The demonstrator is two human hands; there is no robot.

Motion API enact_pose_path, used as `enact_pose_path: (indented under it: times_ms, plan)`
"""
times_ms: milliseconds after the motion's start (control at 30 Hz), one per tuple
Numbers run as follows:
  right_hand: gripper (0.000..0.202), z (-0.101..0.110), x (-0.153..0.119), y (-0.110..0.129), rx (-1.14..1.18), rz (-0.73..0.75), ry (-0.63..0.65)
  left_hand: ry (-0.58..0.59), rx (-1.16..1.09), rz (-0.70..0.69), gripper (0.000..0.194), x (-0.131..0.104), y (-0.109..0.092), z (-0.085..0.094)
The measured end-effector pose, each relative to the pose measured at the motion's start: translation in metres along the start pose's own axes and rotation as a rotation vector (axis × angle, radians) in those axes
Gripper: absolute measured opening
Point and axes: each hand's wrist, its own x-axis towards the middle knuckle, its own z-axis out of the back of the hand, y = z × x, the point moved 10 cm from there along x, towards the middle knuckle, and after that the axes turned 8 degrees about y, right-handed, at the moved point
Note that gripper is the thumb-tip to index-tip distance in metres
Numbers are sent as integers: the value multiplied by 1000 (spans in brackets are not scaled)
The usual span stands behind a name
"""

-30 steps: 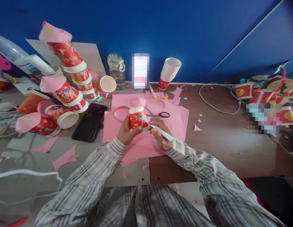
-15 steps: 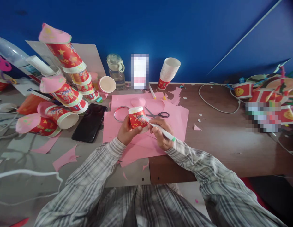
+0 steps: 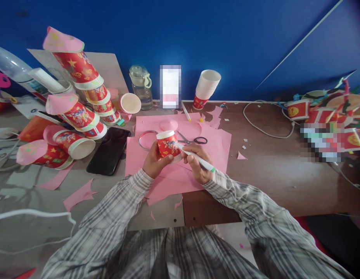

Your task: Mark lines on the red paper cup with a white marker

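A red paper cup point(image 3: 167, 144) with a white rim is gripped from the left by my left hand point(image 3: 154, 161); it tilts slightly above the pink paper. My right hand point(image 3: 199, 164) is closed around a white marker point(image 3: 201, 161) with a green end, its tip against or very near the cup's right side. Behind the cup lie black-handled scissors point(image 3: 197, 140), a clear-looking ring or tape roll point(image 3: 147, 140) and a small pink paper cone point(image 3: 169, 125). All of these rest on the pink paper sheets point(image 3: 217, 149).
Red cups with pink cone tops point(image 3: 77, 68) stand and lie at the left, beside a black phone point(image 3: 108, 151). A water bottle point(image 3: 141, 87), a lit screen point(image 3: 170, 87) and a cup stack point(image 3: 206, 91) line the back. Decorated cups point(image 3: 322, 112) and a cable point(image 3: 267, 131) are at the right.
The whole view has shifted slightly. The cup and both hands stay almost where they were, with the marker still held against or close to the cup.
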Motion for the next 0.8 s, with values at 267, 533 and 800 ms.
enact_pose_path:
  times_ms: [267, 533, 800]
  plan:
    - [21, -2, 1, 4, 5, 20, 18, -11, 0, -5, 65, 1, 1, 2]
    - [24, 0, 0, 0, 60, 8, 2, 3, -10, -23, 60, 1, -3, 1]
    - [22, 1, 0, -8, 49, -60, -9, -13, -16, -2, 64, 0, -1, 2]
